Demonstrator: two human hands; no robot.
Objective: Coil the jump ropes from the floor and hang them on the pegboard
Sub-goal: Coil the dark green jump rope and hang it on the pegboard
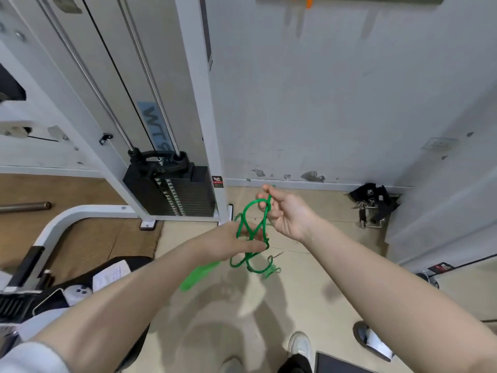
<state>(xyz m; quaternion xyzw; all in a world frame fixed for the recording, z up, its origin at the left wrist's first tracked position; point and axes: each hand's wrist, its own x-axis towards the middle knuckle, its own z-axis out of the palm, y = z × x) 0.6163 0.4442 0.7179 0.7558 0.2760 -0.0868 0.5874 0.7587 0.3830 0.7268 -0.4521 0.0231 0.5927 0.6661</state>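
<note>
- The left hand (233,242) is held out at mid-height, its fingers closed round several loops of the green jump rope (252,232), which wind across the palm and knuckles.
- The right hand (285,211) is just beyond and to the right of the left hand, slightly higher. Its thumb and forefinger pinch one strand of the rope, with the other fingers loosely curled beneath.
- A loop arches from the right hand's pinch down to the left hand; the two hands are near each other but not touching.
- Below the left hand more loops dangle in the air, clear of the beige floor (309,292).
- A green handle (200,274) slants down and leftward from under the left wrist; it is blurred, so how it joins the rope cannot be made out.
- Beyond the left hand stands a black weight stack (172,192) in a white machine frame (199,103).
- Beyond the right hand, against the grey wall (322,90), lies a pile of black straps and metal clips (373,205).
</note>
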